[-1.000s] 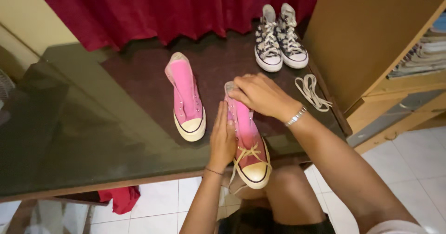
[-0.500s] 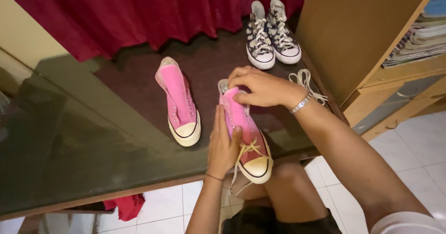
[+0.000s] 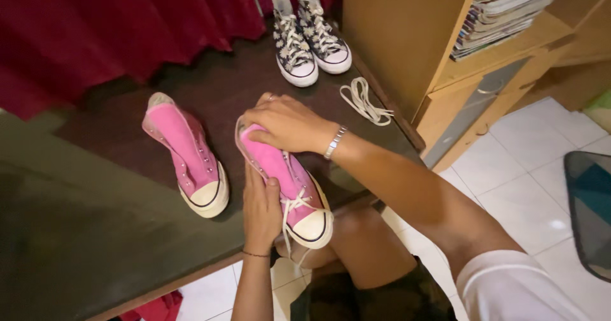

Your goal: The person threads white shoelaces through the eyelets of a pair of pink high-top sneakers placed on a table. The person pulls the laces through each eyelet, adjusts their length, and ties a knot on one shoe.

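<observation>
A pink high-top sneaker with a cream toe cap and a partly threaded cream lace lies at the front edge of the dark glass-topped table. My left hand grips its left side near the toe. My right hand, a metal bracelet on the wrist, presses on the shoe's ankle opening. A second pink high-top, without a lace, lies to the left on the table.
A pair of dark flower-print sneakers stands at the back by a red curtain. A loose cream lace lies near the table's right edge. A wooden shelf unit with stacked magazines stands to the right. White floor tiles lie below.
The view has swung to the right, shifting everything left in frame. My left thumb has moved onto the shoe's upper. My right hand stays on the ankle opening.
</observation>
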